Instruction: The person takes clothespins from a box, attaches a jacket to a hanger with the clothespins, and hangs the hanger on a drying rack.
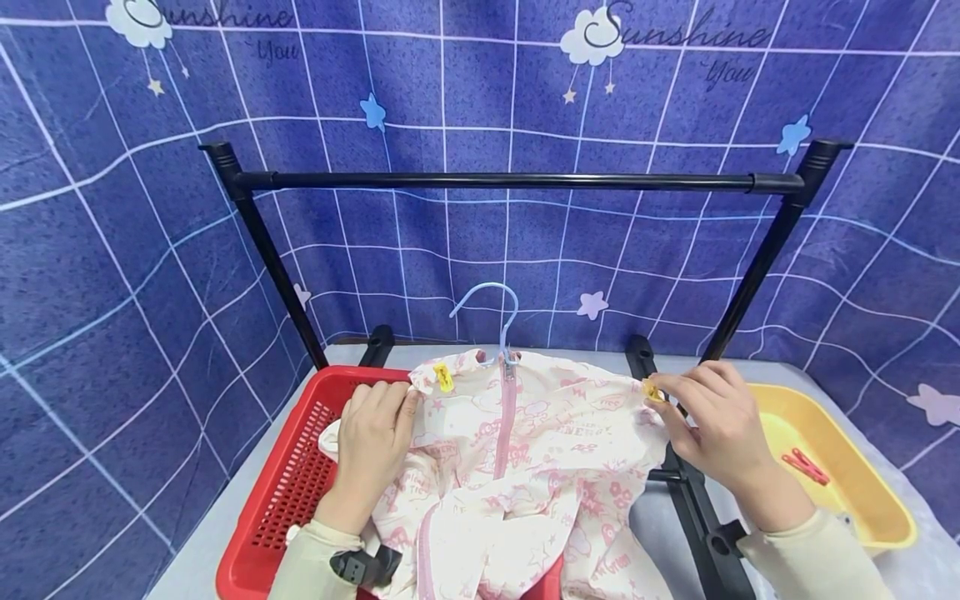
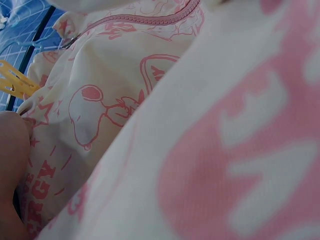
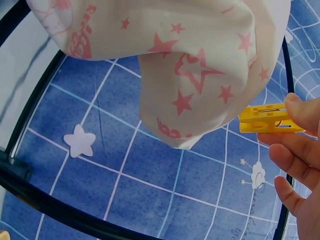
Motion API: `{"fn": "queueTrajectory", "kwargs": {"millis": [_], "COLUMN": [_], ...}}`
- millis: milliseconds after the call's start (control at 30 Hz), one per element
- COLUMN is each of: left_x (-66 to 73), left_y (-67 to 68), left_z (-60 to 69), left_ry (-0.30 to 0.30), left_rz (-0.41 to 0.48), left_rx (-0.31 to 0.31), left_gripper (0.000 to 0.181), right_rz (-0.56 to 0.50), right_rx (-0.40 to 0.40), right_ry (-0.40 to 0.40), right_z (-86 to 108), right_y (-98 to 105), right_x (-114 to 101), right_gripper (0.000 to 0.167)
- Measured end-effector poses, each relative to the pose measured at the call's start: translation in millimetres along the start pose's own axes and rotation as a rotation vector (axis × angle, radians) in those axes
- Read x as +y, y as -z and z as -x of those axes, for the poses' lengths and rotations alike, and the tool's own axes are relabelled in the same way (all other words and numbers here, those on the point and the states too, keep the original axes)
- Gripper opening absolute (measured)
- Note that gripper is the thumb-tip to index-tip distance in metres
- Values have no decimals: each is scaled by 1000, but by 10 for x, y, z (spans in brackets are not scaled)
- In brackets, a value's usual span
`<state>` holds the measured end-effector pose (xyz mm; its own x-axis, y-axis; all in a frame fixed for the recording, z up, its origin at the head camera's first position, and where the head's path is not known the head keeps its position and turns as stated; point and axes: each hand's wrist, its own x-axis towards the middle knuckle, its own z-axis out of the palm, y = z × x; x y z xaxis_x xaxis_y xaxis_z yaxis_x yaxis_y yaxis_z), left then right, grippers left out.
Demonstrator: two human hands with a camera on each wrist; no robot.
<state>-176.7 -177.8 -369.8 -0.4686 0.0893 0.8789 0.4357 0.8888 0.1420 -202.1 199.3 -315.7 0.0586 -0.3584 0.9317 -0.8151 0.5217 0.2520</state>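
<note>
Head view: left hand [image 1: 377, 421] pinches one shoulder of the jacket [image 1: 540, 417], which is on a hanger [image 1: 501, 312] between both hands; right hand [image 1: 712, 421] pinches a yellow clothespin [image 1: 653, 391] opposite. Left wrist: fabric mostly fills view. Right wrist: thumb above clothespin, fingers bent.

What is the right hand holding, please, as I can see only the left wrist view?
Observer: The right hand pinches a yellow clip at the edge of the jacket.
Operator: Thank you; could you also tell me whether the hanger is on the black bar?
Observer: It is off the bar, with its curved top showing below it in the head view.
</note>
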Motion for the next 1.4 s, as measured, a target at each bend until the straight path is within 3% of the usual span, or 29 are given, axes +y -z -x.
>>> {"fn": "queueTrajectory", "kwargs": {"millis": [667,1000,1400], "left_x": [10,5,23], "left_y": [10,-6,16], "left_z": [4,-4,-1], "left_ry": [4,-8,13], "left_rz": [2,-3,1], "left_rx": [-17,4,-23], "left_gripper": [17,49,9], "right_rz": [-41,-57,-114], "right_rx": [96,121,181], "right_ry": [-16,-24,-8], "right_z": [-44,-70,-92], "right_y": [-102,-147,-248], "right_x": [-76,-104,-144], "right_gripper": [40,39,36]}}
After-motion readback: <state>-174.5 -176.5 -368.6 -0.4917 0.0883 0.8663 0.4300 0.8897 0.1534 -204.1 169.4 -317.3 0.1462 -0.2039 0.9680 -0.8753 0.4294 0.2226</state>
